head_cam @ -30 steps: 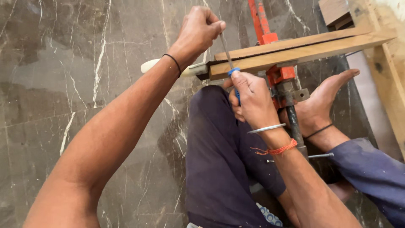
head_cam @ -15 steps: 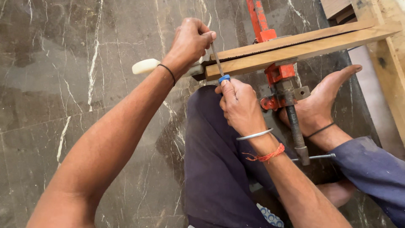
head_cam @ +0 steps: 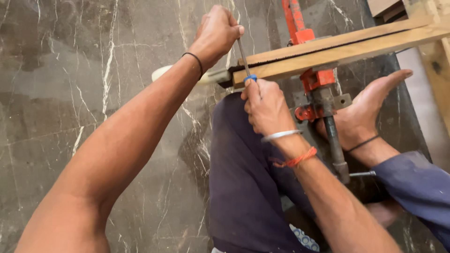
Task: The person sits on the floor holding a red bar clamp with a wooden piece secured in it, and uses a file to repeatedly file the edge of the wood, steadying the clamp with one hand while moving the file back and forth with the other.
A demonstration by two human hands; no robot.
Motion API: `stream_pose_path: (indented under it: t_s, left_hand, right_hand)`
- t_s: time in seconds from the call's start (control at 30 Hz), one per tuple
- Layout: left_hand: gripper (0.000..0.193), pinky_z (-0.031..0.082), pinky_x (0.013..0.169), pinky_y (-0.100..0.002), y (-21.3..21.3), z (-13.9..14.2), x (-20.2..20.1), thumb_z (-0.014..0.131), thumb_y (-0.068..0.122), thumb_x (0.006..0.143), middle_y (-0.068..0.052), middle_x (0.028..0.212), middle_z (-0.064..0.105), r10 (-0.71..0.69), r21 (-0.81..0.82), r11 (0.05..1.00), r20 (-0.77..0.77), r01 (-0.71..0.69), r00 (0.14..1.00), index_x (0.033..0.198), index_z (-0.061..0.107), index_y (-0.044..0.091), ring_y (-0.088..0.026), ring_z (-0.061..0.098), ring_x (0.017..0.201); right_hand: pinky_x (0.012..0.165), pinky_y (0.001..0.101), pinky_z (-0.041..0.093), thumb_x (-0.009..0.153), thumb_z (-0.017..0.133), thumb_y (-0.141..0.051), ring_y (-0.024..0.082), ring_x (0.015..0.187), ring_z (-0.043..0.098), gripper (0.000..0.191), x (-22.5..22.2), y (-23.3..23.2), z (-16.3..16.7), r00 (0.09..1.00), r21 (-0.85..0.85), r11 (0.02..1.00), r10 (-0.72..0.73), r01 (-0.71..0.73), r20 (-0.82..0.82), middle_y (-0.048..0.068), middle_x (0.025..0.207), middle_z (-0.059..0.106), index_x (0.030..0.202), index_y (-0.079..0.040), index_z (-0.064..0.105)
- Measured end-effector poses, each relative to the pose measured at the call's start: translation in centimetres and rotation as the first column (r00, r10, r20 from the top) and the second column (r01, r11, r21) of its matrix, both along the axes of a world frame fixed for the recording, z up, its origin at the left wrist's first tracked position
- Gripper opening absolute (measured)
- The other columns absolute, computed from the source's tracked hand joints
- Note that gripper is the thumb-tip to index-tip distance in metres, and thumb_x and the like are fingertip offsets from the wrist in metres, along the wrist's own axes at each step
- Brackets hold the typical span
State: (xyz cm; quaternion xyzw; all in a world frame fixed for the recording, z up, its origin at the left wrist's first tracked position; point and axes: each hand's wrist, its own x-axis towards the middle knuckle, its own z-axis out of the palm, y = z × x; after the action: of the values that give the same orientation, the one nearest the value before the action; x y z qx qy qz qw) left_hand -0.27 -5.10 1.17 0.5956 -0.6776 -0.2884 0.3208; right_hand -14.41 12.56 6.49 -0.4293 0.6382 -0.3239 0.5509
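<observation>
right hand (head_cam: pixel 266 107): fingers closed on the blue handle end of a thin metal file (head_cam: pixel 243 58), just under the wooden strips.
left hand (head_cam: pixel 216 32): closed round the file's upper end.
file axis: near upright, leaning slightly, handle down, crossing the strips' near end.
wooden strips (head_cam: pixel 337 47): stacked pair, long axis left to right, clamped by an orange bar clamp (head_cam: pixel 313 75).
foot (head_cam: pixel 363 112): rests beside the clamp.
floor (head_cam: pixel 70 93): dark marble.

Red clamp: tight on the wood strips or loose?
Looks tight: the red clamp has its jaw against the underside of the stacked wood strips, no gap visible. Actual pressure: cannot tell.
</observation>
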Motion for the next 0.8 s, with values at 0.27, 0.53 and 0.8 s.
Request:
stream_pose_path:
  t_s: [0.27, 0.53, 0.8]
  left_hand:
    - [0.021, 0.056, 0.062, -0.035, 3.3, -0.9, 0.0, 0.081, 0.025, 0.084, -0.010, 0.072, 0.073, -0.100, 0.098, 0.989, -0.115, 0.112, 0.988, 0.080, 0.072, 0.006, -0.017, 0.070, 0.067]
    - [0.022, 0.056, 0.058, -0.034, 1.1, 0.9, 0.1, 0.082, 0.021, 0.084, -0.009, 0.070, 0.072, -0.089, 0.209, 0.972, -0.102, 0.109, 0.991, 0.075, 0.071, 0.004, -0.015, 0.069, 0.064]
    - [0.021, 0.057, 0.057, -0.032, 0.7, 1.0, -0.2, 0.081, 0.020, 0.084, -0.006, 0.068, 0.072, -0.059, 0.176, 0.981, -0.135, 0.083, 0.989, 0.075, 0.070, 0.004, -0.012, 0.069, 0.062]
  right_hand:
    - [0.037, 0.0292, 0.037, 0.106, 0.045, -0.035, 0.009, 0.039, 0.045, 0.043, -0.6, 3.1, 0.7, 0.995, -0.160, 0.984, 0.066, -0.077, -0.073, -0.001, 0.051, 0.046, 0.079, -0.004, 0.057]
    - [0.036, 0.0323, 0.037, 0.106, 0.044, -0.036, 0.012, 0.038, 0.046, 0.044, -0.5, 1.1, 0.7, 0.989, -0.142, 0.986, 0.066, -0.085, -0.129, 0.001, 0.050, 0.047, 0.079, -0.005, 0.058]
    - [0.037, 0.0322, 0.039, 0.107, 0.042, -0.036, 0.012, 0.038, 0.048, 0.045, -0.7, 0.3, -0.7, 0.978, -0.195, 0.970, 0.114, -0.147, -0.174, 0.001, 0.051, 0.048, 0.079, -0.004, 0.057]
